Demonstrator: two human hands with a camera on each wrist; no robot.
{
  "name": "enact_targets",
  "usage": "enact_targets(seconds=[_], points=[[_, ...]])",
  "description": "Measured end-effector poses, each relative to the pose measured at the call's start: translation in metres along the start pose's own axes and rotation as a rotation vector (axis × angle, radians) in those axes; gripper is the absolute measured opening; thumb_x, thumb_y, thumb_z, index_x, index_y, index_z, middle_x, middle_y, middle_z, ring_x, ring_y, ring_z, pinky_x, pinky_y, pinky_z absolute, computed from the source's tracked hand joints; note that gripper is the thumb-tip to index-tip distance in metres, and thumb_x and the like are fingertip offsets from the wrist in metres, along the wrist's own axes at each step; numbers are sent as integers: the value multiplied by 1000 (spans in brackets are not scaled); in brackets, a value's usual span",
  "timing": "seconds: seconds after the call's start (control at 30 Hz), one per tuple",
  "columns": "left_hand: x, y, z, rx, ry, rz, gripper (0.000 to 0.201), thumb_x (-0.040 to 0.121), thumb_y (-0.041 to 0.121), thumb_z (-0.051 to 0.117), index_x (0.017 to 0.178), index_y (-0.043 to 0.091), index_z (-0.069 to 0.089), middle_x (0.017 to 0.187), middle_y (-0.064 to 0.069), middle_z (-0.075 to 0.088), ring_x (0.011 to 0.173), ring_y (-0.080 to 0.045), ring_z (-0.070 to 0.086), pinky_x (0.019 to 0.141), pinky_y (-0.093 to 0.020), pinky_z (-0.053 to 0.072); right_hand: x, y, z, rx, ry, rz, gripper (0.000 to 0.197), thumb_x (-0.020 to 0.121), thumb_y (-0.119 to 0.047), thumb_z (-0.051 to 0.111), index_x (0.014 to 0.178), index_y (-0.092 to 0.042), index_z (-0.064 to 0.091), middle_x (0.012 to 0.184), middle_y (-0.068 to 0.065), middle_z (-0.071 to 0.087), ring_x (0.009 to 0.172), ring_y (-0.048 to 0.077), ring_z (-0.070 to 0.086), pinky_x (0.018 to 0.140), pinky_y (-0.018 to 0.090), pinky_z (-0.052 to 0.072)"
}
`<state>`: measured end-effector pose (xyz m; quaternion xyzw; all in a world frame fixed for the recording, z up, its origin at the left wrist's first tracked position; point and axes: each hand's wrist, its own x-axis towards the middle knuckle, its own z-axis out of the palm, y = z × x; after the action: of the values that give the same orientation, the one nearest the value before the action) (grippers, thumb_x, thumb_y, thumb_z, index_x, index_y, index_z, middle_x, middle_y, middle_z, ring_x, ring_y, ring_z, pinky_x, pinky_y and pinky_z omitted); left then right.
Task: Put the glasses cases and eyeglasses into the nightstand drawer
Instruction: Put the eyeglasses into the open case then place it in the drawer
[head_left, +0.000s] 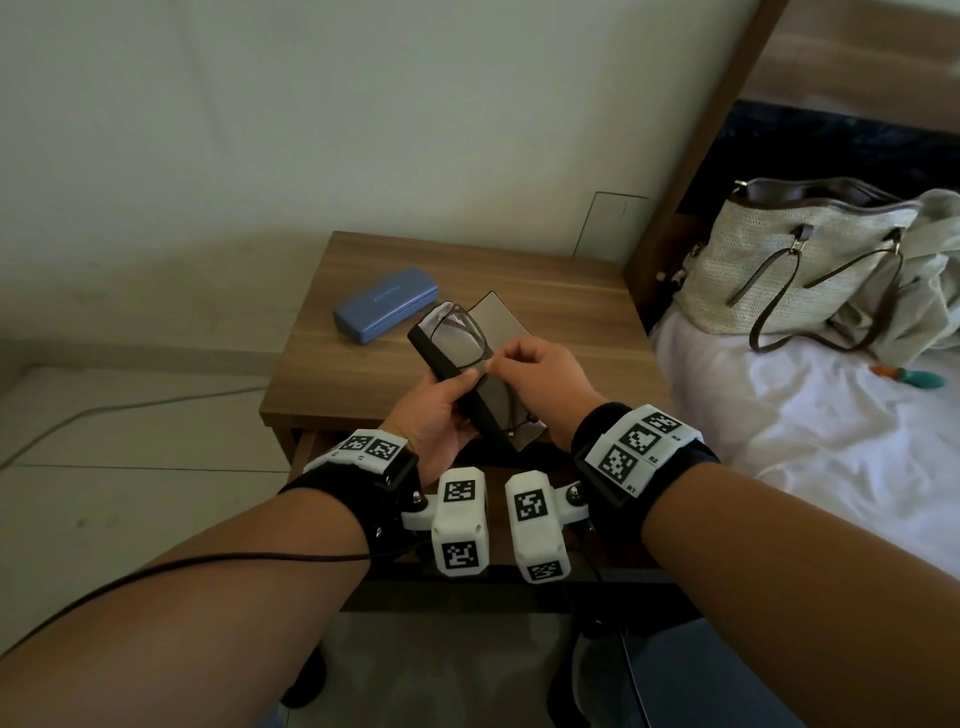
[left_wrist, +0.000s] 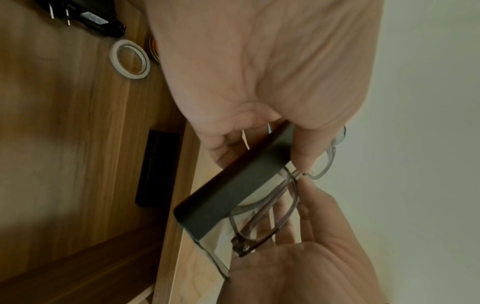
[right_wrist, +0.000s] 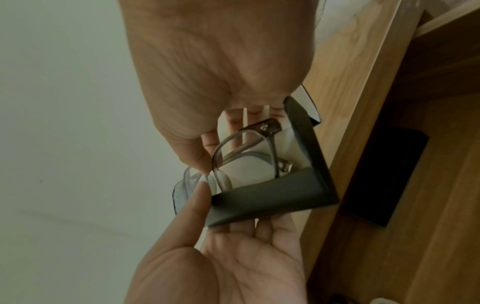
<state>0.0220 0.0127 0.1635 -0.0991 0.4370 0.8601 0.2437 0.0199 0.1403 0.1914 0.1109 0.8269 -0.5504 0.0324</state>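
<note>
Over the open drawer (head_left: 311, 447), nearest me, my left hand (head_left: 436, 410) grips the open black case (head_left: 457, 384) while my right hand (head_left: 535, 374) pinches the folded glasses (head_left: 467, 332) lying in it. Farther at eleven o'clock, the closed blue case (head_left: 385, 303) rests on the nightstand (head_left: 545, 312); a handbag (head_left: 795, 270) sits at two o'clock.

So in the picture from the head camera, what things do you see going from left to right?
Blue glasses case → black glasses case held open in the left hand → right hand → woven handbag → orange-and-teal object on the bed.
</note>
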Motion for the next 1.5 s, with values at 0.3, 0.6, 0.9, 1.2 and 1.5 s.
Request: enact_targets(seconds=[0.3,0.6,0.9,1.2,1.5], points=[[-1,-1,-3,-2,-7,3,30,98,11,46,127,14,51,111,-9,66,103,-25,62,79,-37,53,-4,1,-1,-61,-51,-17,5,84,-25,66,80,-22,65,81,-2,65,76,15,62,73,34,56],[3,-1,-8,-42,62,-23,38,97,12,47,134,13,49,119,-13,64,106,-28,61,81,-41,53,0,-7,-20,-267,187,-180,13,91,-32,54,94,-23,64,90,-7,62,78,5,56,68,19,46],[5,1,-12,-44,61,-58,40,96,19,47,136,10,49,127,-14,64,115,-31,61,86,-42,53,-4,-8,-33,-297,26,124,47,98,-43,41,119,-6,60,117,17,64,100,28,62,86,40,51],[8,1,-18,-49,109,-105,37,98,21,47,132,6,53,126,-15,65,116,-30,61,89,-42,52,-4,-10,-27,-33,-96,332,33,98,-44,38,102,-16,55,100,10,61,91,27,62,87,46,56],[10,-2,-21,-47,165,-124,38,96,21,50,132,9,51,123,-14,66,112,-30,63,77,-42,55,0,-9,-31,302,-293,411,20,100,-28,41,107,-24,59,93,8,62,81,22,60,66,36,52]])
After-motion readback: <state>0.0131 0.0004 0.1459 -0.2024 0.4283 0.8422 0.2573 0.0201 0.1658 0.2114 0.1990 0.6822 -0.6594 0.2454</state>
